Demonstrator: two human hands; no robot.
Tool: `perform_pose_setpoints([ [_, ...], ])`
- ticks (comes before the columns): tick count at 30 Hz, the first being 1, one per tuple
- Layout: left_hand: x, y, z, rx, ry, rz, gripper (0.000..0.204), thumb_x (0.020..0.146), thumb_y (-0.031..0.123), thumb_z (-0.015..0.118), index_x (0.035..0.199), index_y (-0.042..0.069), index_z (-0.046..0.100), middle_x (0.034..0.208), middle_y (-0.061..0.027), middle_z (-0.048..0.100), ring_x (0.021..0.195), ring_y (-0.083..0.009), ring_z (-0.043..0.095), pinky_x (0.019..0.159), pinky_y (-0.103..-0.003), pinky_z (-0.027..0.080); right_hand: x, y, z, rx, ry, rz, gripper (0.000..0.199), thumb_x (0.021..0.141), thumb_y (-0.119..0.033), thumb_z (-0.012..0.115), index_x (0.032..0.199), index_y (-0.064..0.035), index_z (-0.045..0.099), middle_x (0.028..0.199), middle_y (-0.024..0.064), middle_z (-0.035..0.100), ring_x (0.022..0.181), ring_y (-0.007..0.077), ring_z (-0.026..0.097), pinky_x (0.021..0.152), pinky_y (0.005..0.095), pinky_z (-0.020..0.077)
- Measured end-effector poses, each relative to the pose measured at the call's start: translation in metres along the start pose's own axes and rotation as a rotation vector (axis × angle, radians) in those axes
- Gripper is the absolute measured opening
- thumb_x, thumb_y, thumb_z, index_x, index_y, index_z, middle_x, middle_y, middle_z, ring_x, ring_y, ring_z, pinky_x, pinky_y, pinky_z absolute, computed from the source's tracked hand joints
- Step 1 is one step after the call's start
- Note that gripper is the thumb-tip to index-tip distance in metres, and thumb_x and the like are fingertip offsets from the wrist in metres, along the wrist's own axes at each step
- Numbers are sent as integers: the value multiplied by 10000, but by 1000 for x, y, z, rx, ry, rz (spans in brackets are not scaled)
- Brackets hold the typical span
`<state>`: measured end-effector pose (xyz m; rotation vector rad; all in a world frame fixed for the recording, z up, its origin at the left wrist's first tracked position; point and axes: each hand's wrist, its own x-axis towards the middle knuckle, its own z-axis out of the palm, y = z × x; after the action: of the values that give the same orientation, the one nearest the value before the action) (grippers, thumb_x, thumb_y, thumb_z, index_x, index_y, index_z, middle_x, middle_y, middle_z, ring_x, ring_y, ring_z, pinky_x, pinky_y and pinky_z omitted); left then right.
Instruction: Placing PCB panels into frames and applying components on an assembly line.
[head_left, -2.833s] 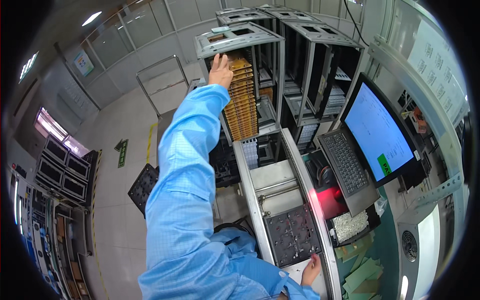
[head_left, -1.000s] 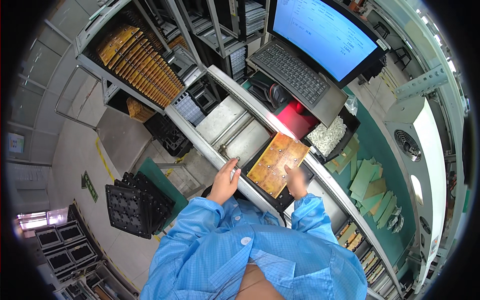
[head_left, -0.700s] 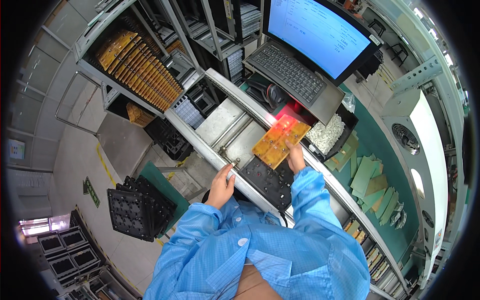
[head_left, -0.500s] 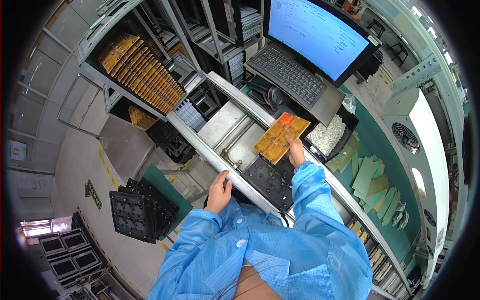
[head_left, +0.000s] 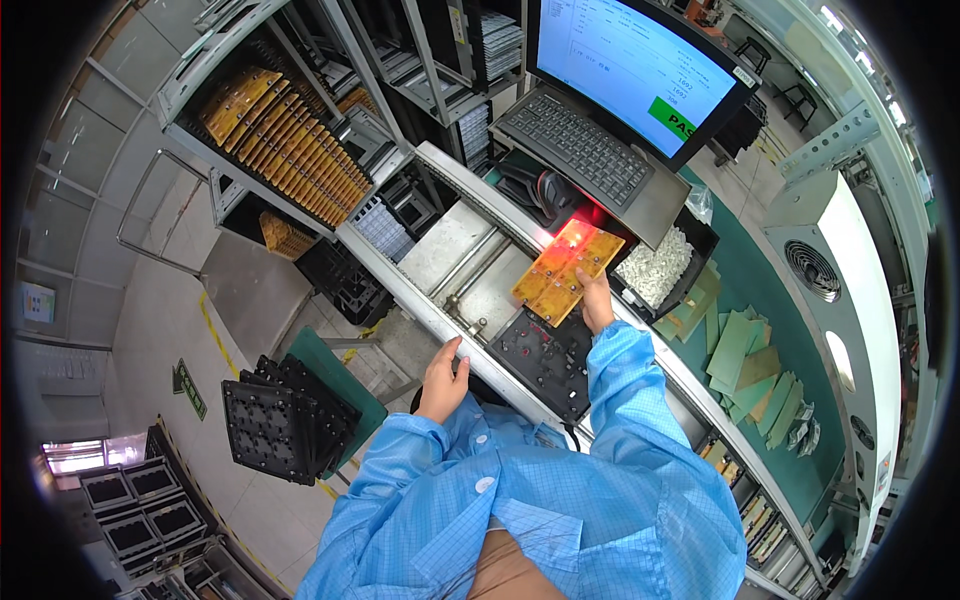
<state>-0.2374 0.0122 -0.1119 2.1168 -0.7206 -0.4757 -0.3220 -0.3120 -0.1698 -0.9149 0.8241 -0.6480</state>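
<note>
My right hand [head_left: 596, 301] grips the lower right edge of a flat yellow-orange circuit board panel [head_left: 552, 283]. Red light falls across the panel's far part, close to a black handheld scanner [head_left: 552, 194]. Beneath the panel, a black fixture tray [head_left: 540, 362] with small studs and recesses lies between the conveyor rails and is partly covered. My left hand [head_left: 441, 382] rests with stretched fingers at the near conveyor rail [head_left: 405, 305] and holds nothing.
Beyond the rails stands a laptop [head_left: 580, 150] before a lit monitor [head_left: 640, 65]. A black bin of white bits [head_left: 655, 268] and green sheets [head_left: 745, 365] lie to the right. Left are a rack of yellow boards [head_left: 285, 135] and stacked black trays [head_left: 275, 425].
The panel has shifted slightly right in my right hand, and the red glow on it is stronger. A green block now shows on the monitor. My left hand has barely moved.
</note>
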Motion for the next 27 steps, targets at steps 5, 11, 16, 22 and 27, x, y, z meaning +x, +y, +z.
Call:
perform_pose_setpoints([
  [5, 6, 0, 13, -118, 79, -71, 640, 927, 203, 658, 1460, 8, 361, 1376, -225, 526, 1167, -291, 580, 968, -372, 466, -47, -1, -3, -100, -251, 136, 392, 924, -46, 622, 1296, -9, 507, 1217, 77, 629, 1085, 198, 608, 961, 342, 478],
  [11, 26, 48, 27, -739, 14, -44, 741, 733, 61, 844, 1341, 2, 425, 1255, -129, 576, 1153, -222, 567, 980, -367, 471, -149, -23, 37, -122, -472, 127, 412, 884, -116, 708, 1252, 2, 563, 1179, 60, 654, 1058, 149, 608, 945, 334, 496],
  [16, 21, 69, 24, -564, 113, -81, 619, 780, -14, 759, 1335, -4, 487, 1281, -125, 576, 1147, -253, 571, 1007, -394, 458, -152, 7, 50, -454, -165, -124, 527, 699, -216, 846, 1149, -32, 644, 1062, 123, 694, 984, 215, 661, 871, 359, 522],
  [22, 55, 65, 23, -519, 162, 49, 560, 819, -36, 728, 1331, -28, 499, 1261, -136, 595, 1032, -237, 622, 913, -360, 527, -153, -21, 79, -583, 83, -224, 591, 676, -198, 809, 1222, -87, 609, 985, 236, 663, 963, 446, 610, 821, 490, 498],
  [27, 89, 103, 45, -538, 86, 58, 548, 834, 2, 741, 1321, -34, 492, 1223, -154, 613, 1004, -236, 635, 867, -360, 557, -138, -37, 69, -461, 272, -228, 631, 709, -172, 786, 1282, -39, 558, 947, 261, 639, 967, 455, 594, 826, 509, 478],
])
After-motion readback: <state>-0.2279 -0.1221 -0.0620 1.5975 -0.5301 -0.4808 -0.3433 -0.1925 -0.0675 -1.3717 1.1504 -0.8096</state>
